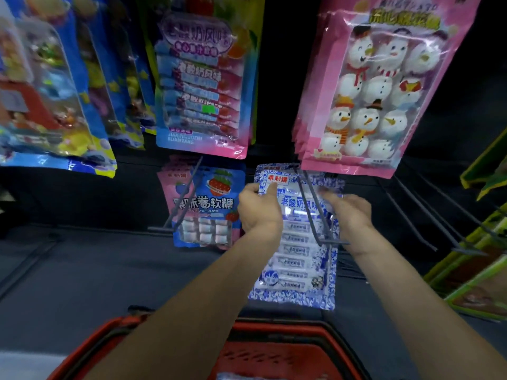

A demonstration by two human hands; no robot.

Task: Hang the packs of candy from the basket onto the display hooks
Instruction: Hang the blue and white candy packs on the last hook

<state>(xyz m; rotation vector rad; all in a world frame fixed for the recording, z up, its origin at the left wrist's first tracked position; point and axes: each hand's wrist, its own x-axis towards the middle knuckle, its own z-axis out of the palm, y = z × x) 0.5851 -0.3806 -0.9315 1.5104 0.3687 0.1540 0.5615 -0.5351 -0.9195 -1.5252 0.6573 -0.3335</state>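
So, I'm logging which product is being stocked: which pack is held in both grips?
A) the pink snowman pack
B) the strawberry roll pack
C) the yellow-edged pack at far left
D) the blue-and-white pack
D: the left grip and right grip each hold the upper part of the blue-and-white pack, by the wire hook; the pink snowman pack hangs above, untouched.
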